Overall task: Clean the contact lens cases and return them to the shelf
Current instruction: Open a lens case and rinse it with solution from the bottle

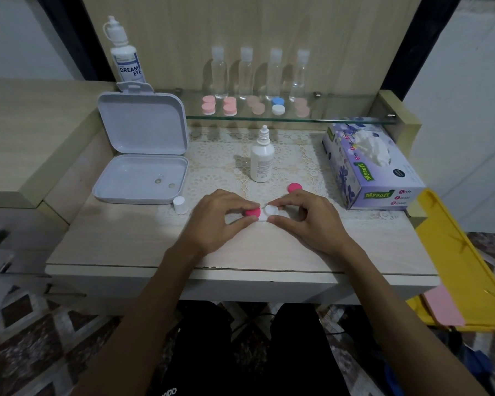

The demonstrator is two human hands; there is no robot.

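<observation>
While the contact lens case (263, 213) lies crosswise at frame centre | left hand (216, 221) pinches its pink cap (253, 212) | right hand (307, 217) pinches the open white well | both equally near

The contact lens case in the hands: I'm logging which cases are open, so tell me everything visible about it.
The contact lens case is a small white plastic double-well holder lying near the table's front middle, partly on the lace mat. Its left well carries a bright pink cap; its right well is uncovered. The left hand pinches the capped end, the right hand pinches the open end. A loose pink cap lies behind the right hand.
</observation>
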